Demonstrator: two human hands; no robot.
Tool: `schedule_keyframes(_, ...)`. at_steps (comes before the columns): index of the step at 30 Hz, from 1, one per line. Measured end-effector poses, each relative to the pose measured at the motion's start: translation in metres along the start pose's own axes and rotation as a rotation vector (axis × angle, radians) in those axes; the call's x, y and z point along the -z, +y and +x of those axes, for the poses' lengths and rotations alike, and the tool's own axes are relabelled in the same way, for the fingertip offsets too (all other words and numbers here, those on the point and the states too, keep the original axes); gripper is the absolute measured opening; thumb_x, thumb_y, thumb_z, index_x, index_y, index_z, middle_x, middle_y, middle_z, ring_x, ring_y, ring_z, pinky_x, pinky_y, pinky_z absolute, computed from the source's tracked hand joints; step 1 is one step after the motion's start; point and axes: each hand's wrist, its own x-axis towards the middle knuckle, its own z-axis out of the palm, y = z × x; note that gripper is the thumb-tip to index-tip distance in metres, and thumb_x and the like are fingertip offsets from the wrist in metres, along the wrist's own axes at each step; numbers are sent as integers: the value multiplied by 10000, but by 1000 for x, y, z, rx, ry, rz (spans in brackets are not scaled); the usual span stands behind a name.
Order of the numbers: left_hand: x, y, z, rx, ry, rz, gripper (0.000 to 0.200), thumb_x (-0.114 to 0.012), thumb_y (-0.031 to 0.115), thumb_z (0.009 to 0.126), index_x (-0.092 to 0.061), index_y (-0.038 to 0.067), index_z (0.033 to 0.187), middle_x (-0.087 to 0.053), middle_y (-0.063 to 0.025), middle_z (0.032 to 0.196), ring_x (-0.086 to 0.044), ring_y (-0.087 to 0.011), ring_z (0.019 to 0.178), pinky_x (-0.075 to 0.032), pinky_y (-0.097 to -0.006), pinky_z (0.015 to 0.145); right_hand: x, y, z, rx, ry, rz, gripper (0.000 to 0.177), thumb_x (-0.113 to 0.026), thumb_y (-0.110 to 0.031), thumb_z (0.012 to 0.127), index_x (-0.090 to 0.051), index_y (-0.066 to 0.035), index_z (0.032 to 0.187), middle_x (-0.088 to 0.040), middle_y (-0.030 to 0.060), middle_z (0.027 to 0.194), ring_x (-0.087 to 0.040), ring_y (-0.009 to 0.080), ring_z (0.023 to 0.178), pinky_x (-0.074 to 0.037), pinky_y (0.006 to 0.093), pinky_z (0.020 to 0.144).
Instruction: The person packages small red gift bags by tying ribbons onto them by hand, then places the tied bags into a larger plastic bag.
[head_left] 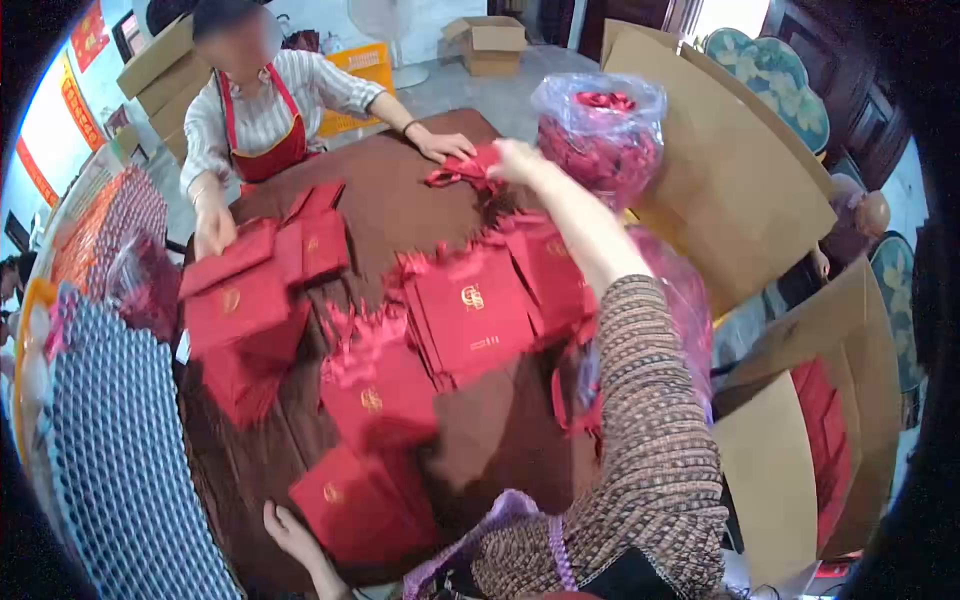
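My right hand [517, 163] reaches across to the far side of the table, its fingers closed at the edge of a red bag with ribbon loops [468, 168]. The hand is slightly blurred. A co-worker's hand [446, 143] rests at the other side of that bag. My left hand [290, 537] lies near the table's front left, fingers apart and holding nothing, beside a stack of red bags [365, 505] with a gold print. Farther in lie more red bags with ribbon handles [475, 310] and another fanned stack [375, 395].
A co-worker [262, 120] stands opposite, one hand on red bags [240, 300] at left. A clear plastic sack of red ribbons [600, 135] stands at the far right. Large cardboard boxes [735, 150] line the right. Blue-white bubbled material [115, 440] edges the left.
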Motion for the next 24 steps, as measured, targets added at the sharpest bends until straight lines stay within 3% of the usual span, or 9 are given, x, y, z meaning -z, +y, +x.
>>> schedule_keyframes(4,-2,-6,-1,30,17,-24,360,-422,193,925,-468,-50,1187,-492,-168,1203,-449,-264,1123,-326,-336,976,-65,9,55,-18,-187,-144,925,-714,-471,640,-262,-73,1341,-270,187,1390,-362,413,1210,-335,518,974)
schedule_keyframes(5,-1,3,-3,39,-7,-43,369,-418,212,929,-471,-49,1183,-497,-164,1195,-451,-260,1120,-328,-337,973,-89,16,71,-17,-118,-164,895,-727,-478,633,-321,-30,1293,-348,224,1336,-401,382,1193,-358,478,966)
schedule_keyframes(6,3,15,-3,52,-19,-61,378,-414,232,933,-474,-49,1179,-502,-159,1187,-453,-257,1116,-331,-338,970,-90,29,81,229,-314,-43,864,-693,-455,675,-292,-15,1301,-481,241,1198,-480,355,1118,-389,419,940)
schedule_keyframes(7,13,25,1,120,-70,-123,388,-408,252,937,-479,-44,1176,-511,-149,1172,-469,-247,1094,-343,-334,956,-108,34,83,117,-283,-49,790,-690,-424,683,-357,2,1259,-537,248,1112,-511,351,1074,-401,407,917)
schedule_keyframes(11,46,70,52,98,3,-239,406,-391,306,948,-514,-21,1155,-545,-109,1117,-527,-196,994,-393,-303,889,-106,41,79,210,-84,-179,432,-602,-264,754,-475,-12,1081,-601,248,905,-579,398,874,-455,462,753)
schedule_keyframes(19,27,203,127,-223,-250,-598,449,-352,313,963,-425,-35,1237,-519,-114,1173,-528,-159,984,-436,-265,789,-99,26,78,254,-147,-436,351,-537,-217,789,-513,-6,1069,-615,223,903,-595,355,887,-465,458,735)
schedule_keyframes(22,13,246,149,300,-802,-1204,631,-366,537,886,-376,-12,1198,-501,-244,1146,-582,-349,936,-532,-444,663,-65,-36,68,192,-86,-19,422,-577,-360,800,-586,-27,1059,-616,205,944,-609,317,867,-472,391,763)
schedule_keyframes(23,5,264,154,302,-807,-1208,631,-366,537,886,-376,-12,1198,-501,-244,1146,-582,-349,936,-532,-444,663,-52,-68,57,408,118,368,401,-554,-378,832,-607,-33,1030,-633,156,918,-616,257,809,-469,364,723)
schedule_keyframes(24,-3,283,158,252,-886,-1216,598,-383,528,886,-405,-4,1157,-511,-242,1131,-592,-360,905,-534,-441,655,-56,-83,70,228,-313,711,409,-520,-430,856,-599,-92,1072,-625,72,844,-604,179,748,-467,356,696)
